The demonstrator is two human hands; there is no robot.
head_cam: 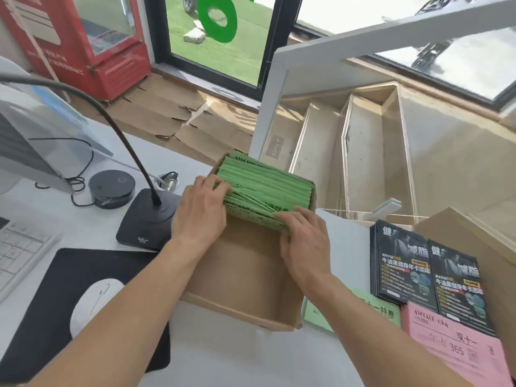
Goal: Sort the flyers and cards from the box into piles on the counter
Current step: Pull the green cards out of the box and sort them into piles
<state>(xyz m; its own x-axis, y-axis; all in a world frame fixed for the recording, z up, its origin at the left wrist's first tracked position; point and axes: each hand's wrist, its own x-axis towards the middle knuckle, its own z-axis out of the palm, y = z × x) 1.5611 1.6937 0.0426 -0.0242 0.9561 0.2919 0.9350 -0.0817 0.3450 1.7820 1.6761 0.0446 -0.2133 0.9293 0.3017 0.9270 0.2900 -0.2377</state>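
Mid-frame, left hand [199, 210] and right hand [303, 241] clasp green flyers [265, 188] in the cardboard box [240, 275]; next, lift them out onto the counter [223, 356]

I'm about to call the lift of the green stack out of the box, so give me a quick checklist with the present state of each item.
1. Left hand on the green flyers: ok, fingers curl over the stack's near left edge.
2. Right hand on the stack: ok, fingers lie across its near right corner.
3. Stack gathered square: not ok, the near sheets fan out and slant.
4. Cardboard box steady on the counter: ok, it sits flat, the near half bare.
5. Green pile to land on: ok, it lies right of the box, partly behind the right forearm.
6. Grip reaches the stack's bottom: cannot tell, hidden.
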